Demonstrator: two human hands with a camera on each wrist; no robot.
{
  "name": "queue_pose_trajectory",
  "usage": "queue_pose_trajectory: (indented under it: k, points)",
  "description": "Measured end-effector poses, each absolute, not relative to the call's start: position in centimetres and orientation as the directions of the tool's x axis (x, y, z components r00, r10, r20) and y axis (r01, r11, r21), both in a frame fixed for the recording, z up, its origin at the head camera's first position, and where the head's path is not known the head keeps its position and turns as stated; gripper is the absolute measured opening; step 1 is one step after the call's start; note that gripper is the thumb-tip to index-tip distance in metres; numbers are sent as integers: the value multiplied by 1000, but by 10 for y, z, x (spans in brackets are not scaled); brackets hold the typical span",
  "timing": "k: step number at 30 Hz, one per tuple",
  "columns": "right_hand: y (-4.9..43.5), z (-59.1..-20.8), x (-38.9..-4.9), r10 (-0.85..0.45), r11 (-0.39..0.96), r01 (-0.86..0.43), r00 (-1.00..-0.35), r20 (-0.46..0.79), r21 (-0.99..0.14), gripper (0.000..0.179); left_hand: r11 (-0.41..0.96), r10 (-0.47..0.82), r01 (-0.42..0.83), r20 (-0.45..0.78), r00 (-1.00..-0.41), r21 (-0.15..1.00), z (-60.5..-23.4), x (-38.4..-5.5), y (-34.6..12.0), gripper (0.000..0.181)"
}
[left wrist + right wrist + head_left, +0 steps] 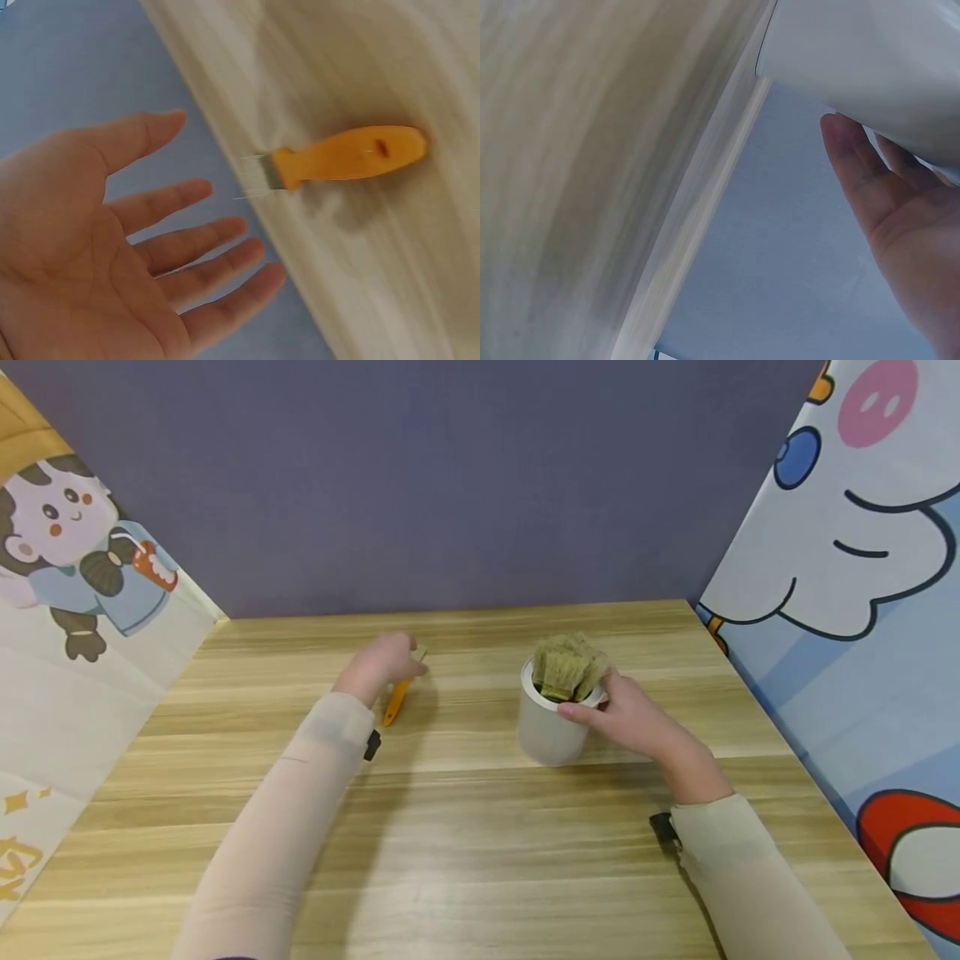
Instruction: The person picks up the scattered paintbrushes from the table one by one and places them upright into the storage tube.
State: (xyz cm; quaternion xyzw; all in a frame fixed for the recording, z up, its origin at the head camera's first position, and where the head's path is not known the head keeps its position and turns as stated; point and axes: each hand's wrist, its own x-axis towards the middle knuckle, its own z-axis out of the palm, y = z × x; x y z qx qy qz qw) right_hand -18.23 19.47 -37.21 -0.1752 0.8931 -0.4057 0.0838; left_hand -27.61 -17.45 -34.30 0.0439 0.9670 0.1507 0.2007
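An orange-handled paintbrush (395, 703) lies on the table, left of the middle. Just above it hovers my left hand (382, 662). In the left wrist view this hand (112, 255) has its fingers spread and the palm bare, apart from the brush (360, 154) with its thin pale bristles. To the right, a white cylindrical canister (551, 739) stands with tan bristle heads (566, 667) packed in its mouth. My right hand (630, 714) holds it at the rim, thumb in front. The right wrist view has the fingers (847, 161) against the canister's side (862, 60).
The wood-grain table (480, 852) runs back to a dark purple-grey panel (450, 485). Cartoon-printed panels border it at the left (82, 710) and the right (847, 710).
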Motion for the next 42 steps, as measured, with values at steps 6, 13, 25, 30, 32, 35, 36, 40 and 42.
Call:
queue_pose_trajectory:
  k: [6,13,25,30,32,35,36,40,42]
  points:
    - [193,-371,-183,-371,629,-232,-928,-24,-742,96,945,184,41,-427,-885,324,-352,-270,-177,60]
    - [193,-373,-183,-376,623,-233,-926,-25,-747,95,933,185,5,-467,-864,361,-357,-267,-178,67]
    - [193,-373,-183,-379,621,-250,-926,-5,-743,94,969,183,112,-328,-927,222,-362,-267,-173,33]
    - [192,-373,-183,-385,612,-258,-923,4,-748,93,984,149,121,-235,-960,130,-368,-265,-167,23]
    - [192,-374,-183,-386,610,-259,-922,5,-749,93,990,121,102,-211,-970,102,-371,-265,-165,19]
    - [191,-374,-182,-388,607,-259,-922,4,-751,93,993,91,76,-184,-979,88,-375,-265,-165,16]
    - [191,-374,-182,-387,607,-257,-922,3,-752,93,993,85,69,-181,-980,93,-376,-264,-166,16]
    - [191,-375,-182,-388,600,-265,-921,15,-755,91,992,85,65,-181,-980,110,-376,-264,-167,17]
    - [192,-375,-182,-388,595,-268,-922,21,-758,91,992,87,68,-186,-979,106,-375,-265,-166,19]
